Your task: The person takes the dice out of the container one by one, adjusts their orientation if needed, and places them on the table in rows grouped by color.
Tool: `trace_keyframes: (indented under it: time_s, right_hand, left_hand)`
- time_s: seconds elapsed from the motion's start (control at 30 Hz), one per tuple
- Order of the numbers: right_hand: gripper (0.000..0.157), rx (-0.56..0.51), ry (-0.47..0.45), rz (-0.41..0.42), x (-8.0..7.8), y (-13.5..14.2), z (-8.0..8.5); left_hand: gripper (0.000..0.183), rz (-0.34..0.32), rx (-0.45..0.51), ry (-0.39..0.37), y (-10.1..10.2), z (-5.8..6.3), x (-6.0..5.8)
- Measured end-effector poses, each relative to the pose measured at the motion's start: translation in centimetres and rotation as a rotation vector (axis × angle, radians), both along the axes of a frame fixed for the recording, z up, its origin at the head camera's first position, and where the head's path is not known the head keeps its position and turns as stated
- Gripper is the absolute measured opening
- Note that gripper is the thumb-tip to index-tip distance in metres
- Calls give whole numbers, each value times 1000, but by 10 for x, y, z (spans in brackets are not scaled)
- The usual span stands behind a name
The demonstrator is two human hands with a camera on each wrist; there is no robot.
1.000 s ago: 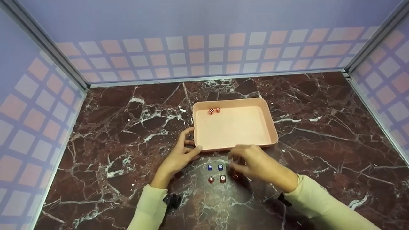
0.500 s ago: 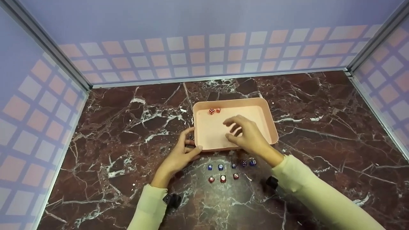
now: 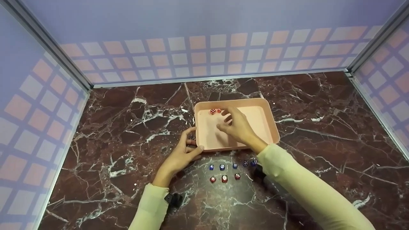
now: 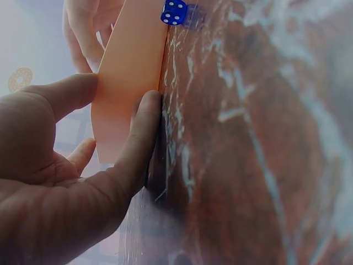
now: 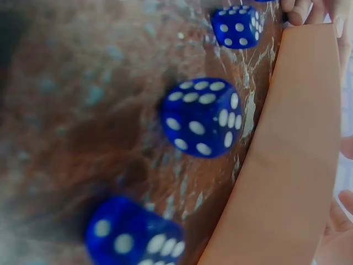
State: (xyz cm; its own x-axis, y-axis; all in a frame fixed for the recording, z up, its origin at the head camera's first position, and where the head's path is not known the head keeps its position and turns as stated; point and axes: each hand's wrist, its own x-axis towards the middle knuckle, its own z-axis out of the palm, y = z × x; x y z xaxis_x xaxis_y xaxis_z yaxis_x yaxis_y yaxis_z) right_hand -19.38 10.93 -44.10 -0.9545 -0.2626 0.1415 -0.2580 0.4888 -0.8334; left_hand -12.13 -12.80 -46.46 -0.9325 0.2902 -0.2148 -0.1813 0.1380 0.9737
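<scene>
My left hand [image 3: 180, 153] holds the near left corner of a shallow peach tray [image 3: 274, 135]. In the left wrist view its fingers lie against the tray's outer wall [image 4: 124, 72]. My right hand [image 3: 239, 126] hovers over the tray with thumb and fingers apart and bent, nothing seen between them. Its fingertips are close to two red dice: one red die [image 3: 213, 111] shows whole, the other red die [image 3: 219, 110] is partly behind the fingers. On the table in front, three red dice form a row, with a middle red die [image 3: 224, 179].
Between the tray and the red row lies a row of several blue dice, among them a blue die [image 3: 222, 167]; the rightmost blue die [image 3: 254, 163] is partly behind the right wrist. The marble-patterned table [image 3: 137, 118] is enclosed by panels [image 3: 217, 19] at back and sides.
My right hand has moved from the dice on the table up over the tray, then left toward its two red dice. A third red die came into view on the table. The left hand stays.
</scene>
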Motion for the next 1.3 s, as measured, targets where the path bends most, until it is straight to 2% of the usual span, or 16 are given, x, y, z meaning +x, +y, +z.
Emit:
trace_keyframes:
  time_s: [0.3,0.63,0.87,1.1,1.3]
  right_hand:
    - [47,128,11,5,-18,-12,2]
    - [49,200,-1,-12,-39,-27,-3]
    - [47,249,-27,-14,-47,-27,-7]
    - [45,296,56,38,-50,-28,-11]
    - [32,334,166,82,-47,-31,-13]
  left_hand:
    - [78,-3,3,-4,-2,0,0]
    - [78,-9,14,0,-3,-1,-2]
    - [80,-9,-5,2,-2,0,-2]
    - [80,-7,-3,-3,-2,2,-3]
    - [81,-8,4,-7,-2,1,-2]
